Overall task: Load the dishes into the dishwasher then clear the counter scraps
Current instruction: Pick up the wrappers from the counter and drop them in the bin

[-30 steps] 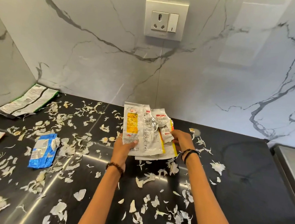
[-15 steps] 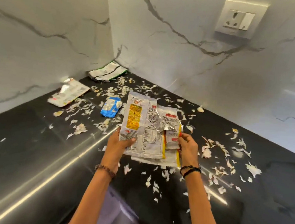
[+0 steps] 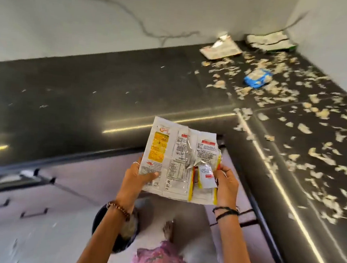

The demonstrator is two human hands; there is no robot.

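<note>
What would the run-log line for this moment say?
phase: clearing scraps | left hand + right hand: hold wrappers over floor bin | counter: peels, blue packet remain

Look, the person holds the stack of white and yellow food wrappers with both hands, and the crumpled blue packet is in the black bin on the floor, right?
Not quite. The crumpled blue packet isn't in the black bin; the head view shows it lying on the dark counter among pale peel scraps. The rest holds: left hand and right hand both hold the white and yellow wrappers.
</note>
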